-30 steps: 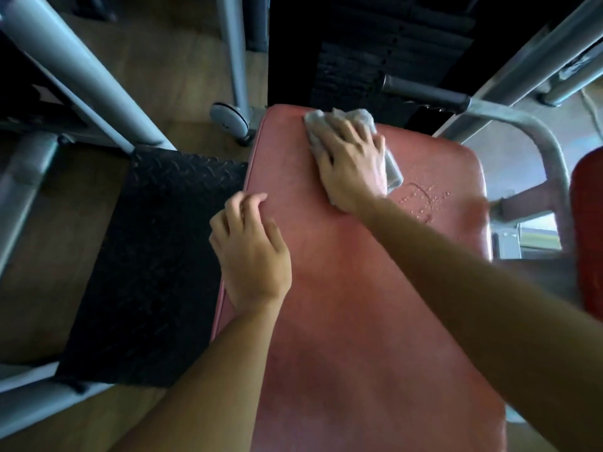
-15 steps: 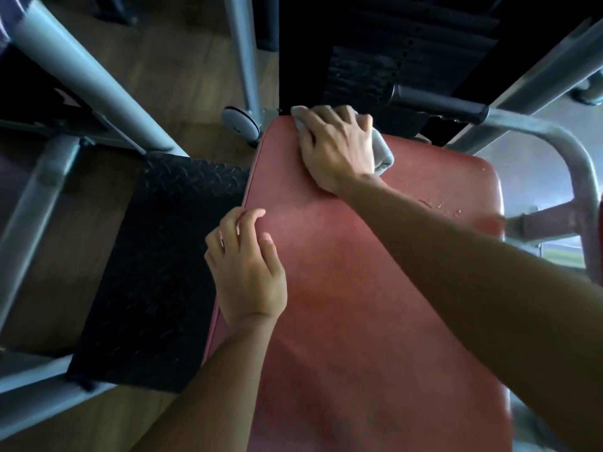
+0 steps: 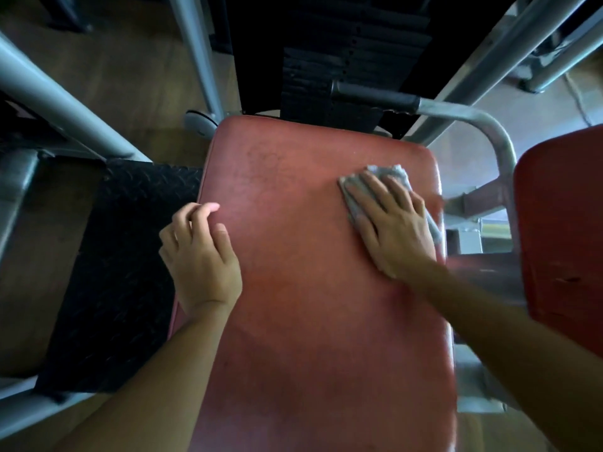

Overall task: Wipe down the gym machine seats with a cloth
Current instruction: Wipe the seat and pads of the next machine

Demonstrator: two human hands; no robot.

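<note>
A worn red padded seat (image 3: pixel 303 288) fills the middle of the head view. My right hand (image 3: pixel 391 223) lies flat with straight fingers on a grey cloth (image 3: pixel 388 174), pressing it onto the seat near its far right corner. Most of the cloth is hidden under the hand. My left hand (image 3: pixel 202 256) rests on the seat's left edge with loosely curled fingers and holds nothing.
A black tread plate (image 3: pixel 114 272) lies left of the seat. Grey frame tubes (image 3: pixel 65 102) run at the left and far right. A handle with a black grip (image 3: pixel 375 93) curves behind the seat, before a black weight stack (image 3: pixel 326 60). Another red pad (image 3: pixel 564 223) stands at right.
My right hand has slid the cloth from the seat's far left corner across to the far right side. The left hand has stayed on the left edge.
</note>
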